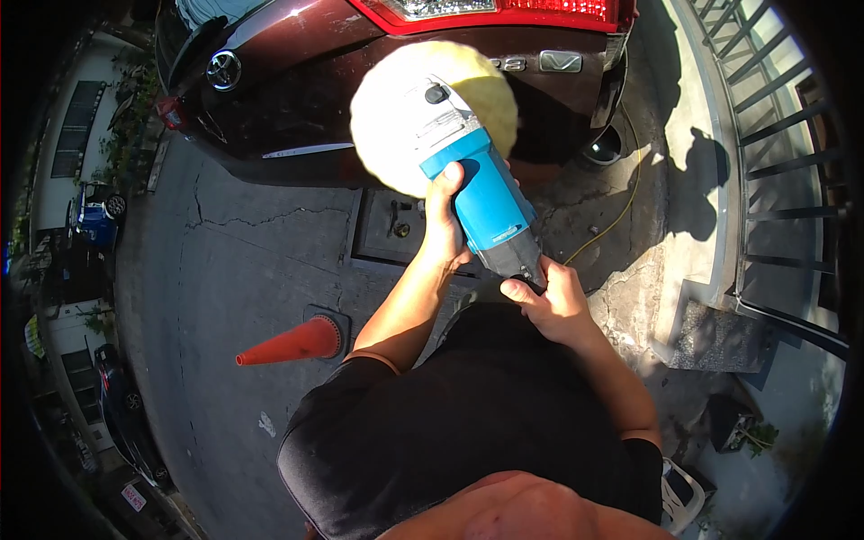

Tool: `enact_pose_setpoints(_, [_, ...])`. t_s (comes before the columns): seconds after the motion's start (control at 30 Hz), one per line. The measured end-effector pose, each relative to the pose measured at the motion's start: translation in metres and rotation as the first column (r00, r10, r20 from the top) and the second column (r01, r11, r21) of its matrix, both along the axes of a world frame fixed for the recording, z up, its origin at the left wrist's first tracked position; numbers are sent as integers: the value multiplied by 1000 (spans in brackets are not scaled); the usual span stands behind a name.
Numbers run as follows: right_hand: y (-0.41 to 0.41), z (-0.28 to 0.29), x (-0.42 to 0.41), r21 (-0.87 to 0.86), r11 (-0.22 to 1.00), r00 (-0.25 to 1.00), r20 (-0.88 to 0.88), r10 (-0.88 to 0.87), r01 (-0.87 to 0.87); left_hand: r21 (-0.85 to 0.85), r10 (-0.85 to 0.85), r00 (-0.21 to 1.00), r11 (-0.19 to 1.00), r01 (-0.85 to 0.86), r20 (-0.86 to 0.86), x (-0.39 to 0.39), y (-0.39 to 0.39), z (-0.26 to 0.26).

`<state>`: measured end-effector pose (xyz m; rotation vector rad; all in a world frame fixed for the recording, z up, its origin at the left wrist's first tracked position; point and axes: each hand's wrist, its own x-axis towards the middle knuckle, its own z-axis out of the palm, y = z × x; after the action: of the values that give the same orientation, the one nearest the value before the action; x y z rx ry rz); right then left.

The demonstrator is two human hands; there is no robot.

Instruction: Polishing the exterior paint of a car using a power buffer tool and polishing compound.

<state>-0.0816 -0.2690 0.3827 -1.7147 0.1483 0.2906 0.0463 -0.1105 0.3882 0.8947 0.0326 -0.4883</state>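
Note:
A blue and grey electric rotary polisher (491,192) is held out in front of me, its round pale-yellow wool pad (385,115) turned toward the rear of a dark maroon Toyota car (297,101). My left hand (447,219) wraps the blue motor housing, thumb lying along it. Around the dark rear handle closes my right hand (555,300). The pad overlaps the car's rear panel just below the red tail light (486,10); whether it touches the paint cannot be told. Part of the chrome lettering is hidden behind the pad.
An orange traffic cone (293,343) stands on the concrete to my left. A yellow cable (624,210) runs along the ground at right. Under the bumper lies a recessed ground cover (388,229). A metal railing (786,175) and a potted plant (732,425) line the right side.

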Motion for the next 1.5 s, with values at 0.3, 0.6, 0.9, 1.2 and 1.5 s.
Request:
enact_pose_setpoints(0.3, [-10,6,-12,1,999,999,-25,-32,32,-21,-20,1000,1000,20,24,-3,-15,-3])
enact_pose_setpoints(0.6, [-42,-44,-37,395,907,989,-85,-123,147,167,14,984,985,-44,175,-10,-69,7])
enact_pose_setpoints(0.9, [-22,-127,-22,674,739,999,22,-33,10,405,-1,925,899,-165,380,-18,-72,-12])
enact_pose_setpoints(1.2, [-12,-160,-4,823,567,996,64,-62,-17,543,-132,875,823,-166,466,-14,-87,-19])
enact_pose_setpoints(1.5, [-17,-176,-26,836,548,998,10,-63,26,622,-228,868,775,-113,441,-25,-86,-51])
